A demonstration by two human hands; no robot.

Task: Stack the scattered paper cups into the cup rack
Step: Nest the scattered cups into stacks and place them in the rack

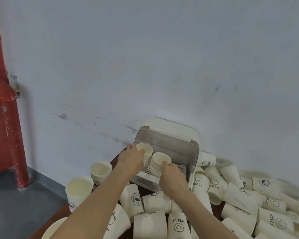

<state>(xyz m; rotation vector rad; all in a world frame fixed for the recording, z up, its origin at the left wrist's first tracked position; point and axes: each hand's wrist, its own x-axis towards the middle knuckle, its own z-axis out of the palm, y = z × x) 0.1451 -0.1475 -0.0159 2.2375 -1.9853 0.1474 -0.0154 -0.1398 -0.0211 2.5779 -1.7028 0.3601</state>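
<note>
A cream cup rack [193, 135] with its lid raised stands against the wall. Two stacks of nested white paper cups stand upright inside it. My left hand [130, 158] grips the left stack [146, 150] at its rim. My right hand [173, 178] holds the right stack [160, 160], fingertips on its near rim. Many loose printed paper cups [240, 199] lie scattered on the dark table [115, 159] in front of and to the right of the rack.
Two cups stand upright at the table's left edge [101, 169], [78, 188]. A red pipe [5, 118] runs down the wall at far left. The grey floor [21, 207] lies below the table's left edge.
</note>
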